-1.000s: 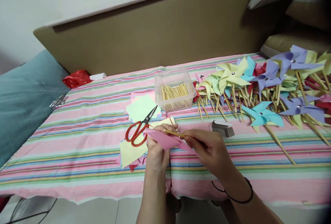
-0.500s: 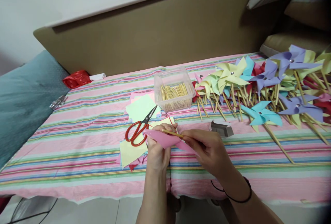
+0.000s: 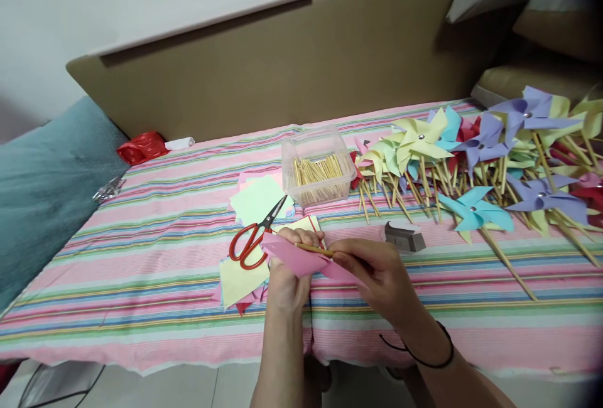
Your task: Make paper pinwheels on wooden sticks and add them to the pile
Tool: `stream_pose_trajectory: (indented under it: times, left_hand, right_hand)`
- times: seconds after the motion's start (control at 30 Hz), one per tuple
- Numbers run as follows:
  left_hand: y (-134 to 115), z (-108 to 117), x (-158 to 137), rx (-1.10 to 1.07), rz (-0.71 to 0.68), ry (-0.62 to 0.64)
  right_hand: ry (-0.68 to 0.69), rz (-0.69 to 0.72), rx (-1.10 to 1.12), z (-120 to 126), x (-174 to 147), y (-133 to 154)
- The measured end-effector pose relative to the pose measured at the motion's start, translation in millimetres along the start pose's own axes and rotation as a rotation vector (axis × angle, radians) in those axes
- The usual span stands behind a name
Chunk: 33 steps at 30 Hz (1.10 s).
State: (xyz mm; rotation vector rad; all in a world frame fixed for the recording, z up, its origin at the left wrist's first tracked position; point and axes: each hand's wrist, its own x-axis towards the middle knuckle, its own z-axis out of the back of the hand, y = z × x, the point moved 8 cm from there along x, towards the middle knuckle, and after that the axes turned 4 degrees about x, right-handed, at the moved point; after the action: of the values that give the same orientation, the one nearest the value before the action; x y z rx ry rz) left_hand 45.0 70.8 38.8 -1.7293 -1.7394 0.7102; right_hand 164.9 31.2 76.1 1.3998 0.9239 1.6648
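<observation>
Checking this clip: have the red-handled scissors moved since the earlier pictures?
No; judged against the clear box, the scissors haven't visibly shifted, their tips still beside its near left corner.

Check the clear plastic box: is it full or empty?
Partly filled: wooden sticks lie inside the clear plastic box, with bare back wall showing above them.

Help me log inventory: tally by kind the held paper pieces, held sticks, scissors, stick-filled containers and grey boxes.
Pink paper piece, held: 1
Stick, held: 1
Scissors: 1
Clear container with sticks: 1
Grey box: 1
Total: 5
</observation>
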Motion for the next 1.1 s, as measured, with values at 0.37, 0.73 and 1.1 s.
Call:
stream_pose_trajectory:
  times: [0.37,0.73,1.1]
  left_hand:
    - [-1.4,-11.6,-5.0,0.107,-0.004,0.181]
    - [-1.2,-22.4,-7.1,0.036,-0.01,0.274]
    - [-2.1,-25.4,-7.4,-0.014,-0.043,0.33]
  right_hand:
    - [0.057,-0.018,0.013,-2.9,1.1,2.0]
    - [0.04,-0.032,0.024,-3.5,0.4,-1.0]
    - [0.009,0.031,0.054,-2.9,0.7,5.3]
